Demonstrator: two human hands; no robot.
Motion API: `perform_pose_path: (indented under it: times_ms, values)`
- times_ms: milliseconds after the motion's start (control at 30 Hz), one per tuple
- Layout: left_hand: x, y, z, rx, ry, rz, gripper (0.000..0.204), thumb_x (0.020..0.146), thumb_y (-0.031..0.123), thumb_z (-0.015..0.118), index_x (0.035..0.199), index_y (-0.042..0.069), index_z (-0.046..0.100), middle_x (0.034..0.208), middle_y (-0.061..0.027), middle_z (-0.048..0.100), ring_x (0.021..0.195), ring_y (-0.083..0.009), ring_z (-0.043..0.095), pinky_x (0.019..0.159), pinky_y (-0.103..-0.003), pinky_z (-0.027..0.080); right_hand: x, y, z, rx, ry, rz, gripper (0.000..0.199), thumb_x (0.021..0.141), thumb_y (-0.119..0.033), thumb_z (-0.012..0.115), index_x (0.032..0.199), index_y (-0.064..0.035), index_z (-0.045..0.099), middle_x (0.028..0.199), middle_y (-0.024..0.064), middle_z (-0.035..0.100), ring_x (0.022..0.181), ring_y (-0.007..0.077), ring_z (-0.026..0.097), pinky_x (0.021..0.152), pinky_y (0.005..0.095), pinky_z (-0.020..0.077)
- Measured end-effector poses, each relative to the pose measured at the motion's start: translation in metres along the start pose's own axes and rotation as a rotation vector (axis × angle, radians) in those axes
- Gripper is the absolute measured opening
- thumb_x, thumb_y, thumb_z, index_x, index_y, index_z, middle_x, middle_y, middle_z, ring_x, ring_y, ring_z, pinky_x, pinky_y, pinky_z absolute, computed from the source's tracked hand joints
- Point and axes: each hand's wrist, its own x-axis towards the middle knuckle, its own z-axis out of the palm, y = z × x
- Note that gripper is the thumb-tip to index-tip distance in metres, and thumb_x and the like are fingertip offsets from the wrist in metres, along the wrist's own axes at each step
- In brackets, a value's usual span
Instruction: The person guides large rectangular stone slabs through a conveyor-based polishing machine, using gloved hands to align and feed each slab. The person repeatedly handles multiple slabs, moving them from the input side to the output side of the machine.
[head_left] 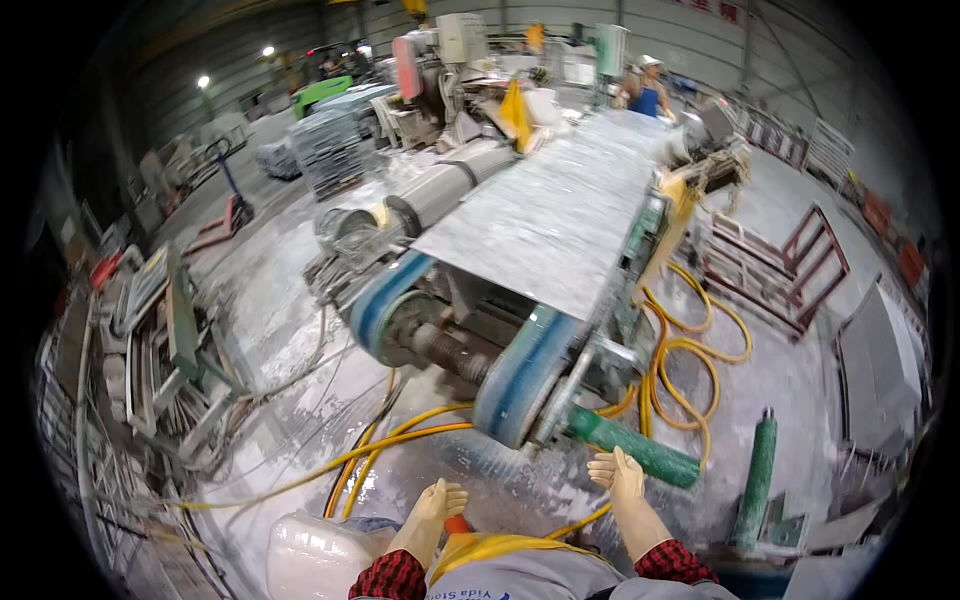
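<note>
My left hand, in what looks like a pale glove, is in front of my body with its fingers curled in and nothing visible in them. Beside that wrist shows a small orange piece I cannot make out. My right hand is likewise loosely closed, with no object visible in it, in front of a green cylinder at the conveyor's near end. Ahead of both hands lies a large pale flat slab on a conveyor with two blue belts. The hands do not appear to touch it.
Yellow hoses loop over the wet floor to the right and cross near my feet. A second green cylinder stands at right, below a reddish metal frame. Metal racks crowd the left. A person is beyond the slab's far end.
</note>
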Motion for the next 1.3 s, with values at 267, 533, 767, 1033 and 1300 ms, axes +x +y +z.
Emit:
perform_pose_path:
  times_ms: [267, 533, 767, 1033, 1300]
  values:
    - [0.011, 0.032, -0.112, -0.296, 0.075, 0.137, 0.060, 0.117, 0.051, 0.045, 0.138, -0.003, 0.062, 0.129, -0.0212, 0.074, 0.117, -0.0292, 0.072, 0.106, -0.044, 0.058, 0.122, -0.006, 0.104, -0.229, -0.127, -0.059, 0.054, 0.112, -0.044, 0.059, 0.134, 0.0050, 0.067, 0.116, 0.0193, 0.080, 0.091, 0.0308, 0.079, 0.083, 0.0375, 0.0659]
    - [0.021, 0.051, -0.162, -0.371, 0.147, 0.178, 0.059, 0.117, 0.052, 0.046, 0.141, 0.001, 0.062, 0.132, -0.0166, 0.074, 0.118, -0.0267, 0.072, 0.105, -0.040, 0.057, 0.182, -0.049, 0.198, -1.127, 0.102, -0.655, 0.049, 0.111, -0.019, 0.060, 0.152, 0.0087, 0.055, 0.156, 0.0276, 0.057, 0.142, 0.0400, 0.055, 0.121, 0.0442, 0.0422]
    - [0.034, 0.081, -0.190, -0.234, 0.277, 0.148, 0.057, 0.115, 0.053, 0.047, 0.140, 0.004, 0.063, 0.130, -0.0111, 0.075, 0.110, -0.0220, 0.072, 0.097, -0.037, 0.058, 0.208, -0.091, 0.243, -1.528, 0.167, -1.118, 0.053, 0.108, -0.037, 0.063, 0.137, 0.0068, 0.068, 0.141, 0.0318, 0.067, 0.131, 0.0484, 0.062, 0.122, 0.0565, 0.0415]
    - [0.032, 0.182, -0.188, -0.144, 0.379, 0.236, 0.054, 0.115, 0.053, 0.048, 0.129, 0.004, 0.066, 0.116, -0.0091, 0.075, 0.102, -0.0161, 0.071, 0.089, -0.031, 0.057, 0.195, -0.098, 0.271, -1.866, 0.342, -1.161, 0.047, 0.103, -0.034, 0.066, 0.136, -0.0015, 0.072, 0.133, 0.0280, 0.071, 0.124, 0.0451, 0.066, 0.117, 0.0543, 0.0455]
    - [0.136, 0.218, -0.194, 0.082, 0.187, 0.196, 0.057, 0.117, 0.048, 0.049, 0.135, -0.003, 0.068, 0.126, -0.0181, 0.077, 0.115, -0.0259, 0.074, 0.104, -0.038, 0.057, 0.223, -0.049, 0.248, -1.477, 0.269, -0.888, 0.057, 0.100, -0.015, 0.065, 0.155, 0.0006, 0.056, 0.164, 0.0266, 0.049, 0.153, 0.0462, 0.043, 0.129, 0.0552, 0.0317]
